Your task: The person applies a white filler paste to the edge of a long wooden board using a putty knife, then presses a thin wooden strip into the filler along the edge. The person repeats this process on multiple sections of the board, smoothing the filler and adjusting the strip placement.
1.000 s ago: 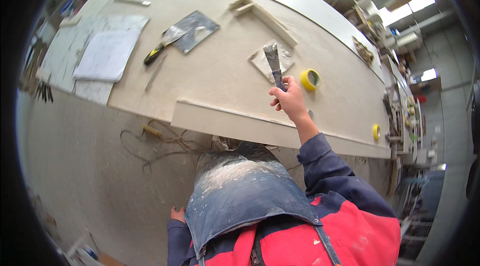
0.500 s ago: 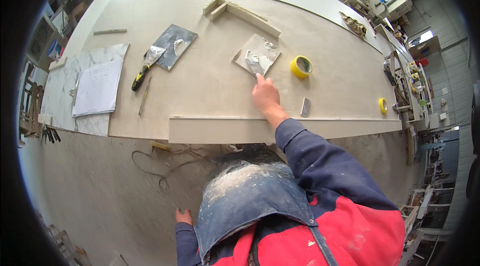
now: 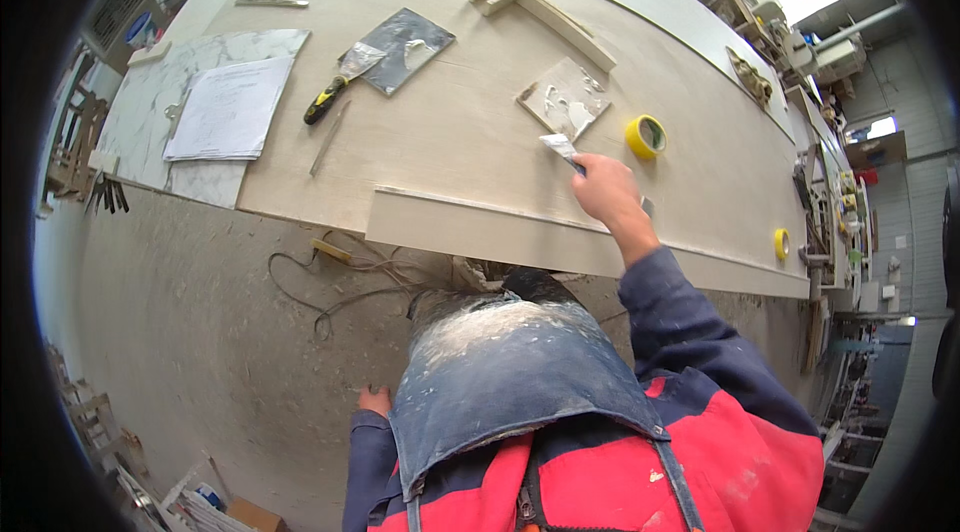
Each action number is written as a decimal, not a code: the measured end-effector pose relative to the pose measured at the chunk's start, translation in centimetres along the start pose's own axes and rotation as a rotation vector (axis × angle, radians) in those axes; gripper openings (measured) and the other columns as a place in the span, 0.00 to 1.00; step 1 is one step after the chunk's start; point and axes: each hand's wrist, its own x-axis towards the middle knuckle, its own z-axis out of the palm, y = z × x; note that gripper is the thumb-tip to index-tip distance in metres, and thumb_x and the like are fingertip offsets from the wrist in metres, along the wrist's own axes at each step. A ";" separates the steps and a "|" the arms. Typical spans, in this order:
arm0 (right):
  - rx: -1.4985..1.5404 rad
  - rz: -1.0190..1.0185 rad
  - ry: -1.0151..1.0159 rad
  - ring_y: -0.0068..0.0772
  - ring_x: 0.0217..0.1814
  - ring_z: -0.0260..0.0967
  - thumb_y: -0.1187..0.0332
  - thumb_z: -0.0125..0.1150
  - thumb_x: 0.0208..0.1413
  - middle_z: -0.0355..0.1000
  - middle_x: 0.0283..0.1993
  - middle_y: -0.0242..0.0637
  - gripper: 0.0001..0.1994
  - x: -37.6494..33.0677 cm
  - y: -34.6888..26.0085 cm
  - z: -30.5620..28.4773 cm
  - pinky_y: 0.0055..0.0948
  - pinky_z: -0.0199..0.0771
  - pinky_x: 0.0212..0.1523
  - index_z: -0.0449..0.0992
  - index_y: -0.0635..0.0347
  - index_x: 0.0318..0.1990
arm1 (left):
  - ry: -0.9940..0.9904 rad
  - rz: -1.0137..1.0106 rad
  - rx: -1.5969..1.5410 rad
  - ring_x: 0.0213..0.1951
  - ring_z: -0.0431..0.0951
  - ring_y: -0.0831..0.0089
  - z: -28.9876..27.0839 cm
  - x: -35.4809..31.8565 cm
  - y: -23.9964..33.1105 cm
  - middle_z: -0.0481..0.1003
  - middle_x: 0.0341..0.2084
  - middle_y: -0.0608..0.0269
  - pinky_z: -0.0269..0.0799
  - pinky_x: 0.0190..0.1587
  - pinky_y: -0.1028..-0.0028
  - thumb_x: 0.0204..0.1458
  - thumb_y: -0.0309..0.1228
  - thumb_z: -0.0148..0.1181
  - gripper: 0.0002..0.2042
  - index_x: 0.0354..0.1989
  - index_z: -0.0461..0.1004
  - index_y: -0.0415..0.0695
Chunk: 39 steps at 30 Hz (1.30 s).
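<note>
My right hand [image 3: 608,190] is closed round a small putty knife [image 3: 560,146], its blade pointing up and left with white paste on it. The knife is over the pale worktop, just below a square board [image 3: 568,84] smeared with white paste. To the right of that board stands a roll of yellow tape [image 3: 634,140]. A long narrow panel [image 3: 470,222] lies along the near edge, below my right hand. My left hand [image 3: 374,400] hangs low at my side beside the apron, holding nothing visible, with its fingertips a little apart.
A black-and-yellow-handled scraper [image 3: 328,100] rests on a dark board [image 3: 408,47]. Papers [image 3: 228,110] lie on a marble-patterned panel [image 3: 135,132]. An L-shaped wooden piece [image 3: 560,24] lies farther back. A smaller tape roll [image 3: 781,244] is at the right. Cables [image 3: 322,310] trail across the floor.
My right hand has drawn the putty knife off the paste-smeared board, back toward me. The view has turned, shifting the tabletop. My left hand still hangs low.
</note>
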 end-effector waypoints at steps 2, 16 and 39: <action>0.112 -0.186 0.150 0.48 0.43 0.81 0.65 0.57 0.63 0.83 0.43 0.48 0.20 -2.5 -1.3 -0.8 0.41 0.80 0.45 0.76 0.62 0.60 | 0.026 -0.007 -0.032 0.65 0.73 0.41 -0.5 -0.6 2.3 0.73 0.61 0.31 0.68 0.68 0.57 0.50 0.41 0.67 0.37 0.66 0.69 0.30; 0.924 -0.086 -0.576 0.54 0.48 0.74 0.58 0.57 0.64 0.76 0.42 0.55 0.20 -8.1 -15.4 12.7 0.47 0.73 0.51 0.71 0.69 0.50 | 0.076 0.039 0.002 0.65 0.72 0.41 -1.1 -3.0 -1.1 0.73 0.61 0.32 0.66 0.69 0.57 0.52 0.42 0.67 0.34 0.63 0.72 0.31; 1.102 0.407 -0.319 0.26 0.37 0.72 0.62 0.68 0.60 0.74 0.36 0.34 0.16 -18.3 10.9 9.5 0.31 0.75 0.40 0.77 0.61 0.50 | -0.007 0.212 0.230 0.66 0.72 0.45 -5.1 0.8 6.5 0.72 0.64 0.36 0.66 0.69 0.57 0.53 0.35 0.69 0.33 0.66 0.70 0.31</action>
